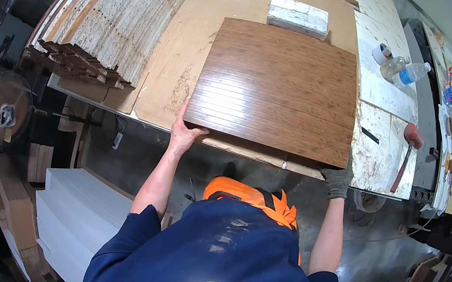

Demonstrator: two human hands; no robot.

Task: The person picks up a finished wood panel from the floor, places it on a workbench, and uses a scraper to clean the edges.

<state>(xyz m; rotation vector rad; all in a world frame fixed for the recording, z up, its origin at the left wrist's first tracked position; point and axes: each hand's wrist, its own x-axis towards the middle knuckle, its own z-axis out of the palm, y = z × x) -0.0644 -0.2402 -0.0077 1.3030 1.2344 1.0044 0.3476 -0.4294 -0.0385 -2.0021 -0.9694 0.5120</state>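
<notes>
A brown wood-grain panel (282, 90) with fine parallel grooves lies on the cardboard-covered worktable (172, 87) in front of me. My bare left hand (184, 133) grips its near left corner, fingers up along the side and thumb against the front edge. At the near right corner, my right hand (338, 179) in a grey-green glove holds the panel; most of its fingers are hidden by the panel. Just behind the panel's far edge sits a whitish, worn block (299, 17).
A stack of boards (119, 9) stands on edge at the table's left. To the right lie a red-headed mallet (409, 149), plastic bottles (410, 74), a tape roll (381, 53) and a dark strip (370, 135). A fan (5, 110) and white panels (78, 218) are lower left.
</notes>
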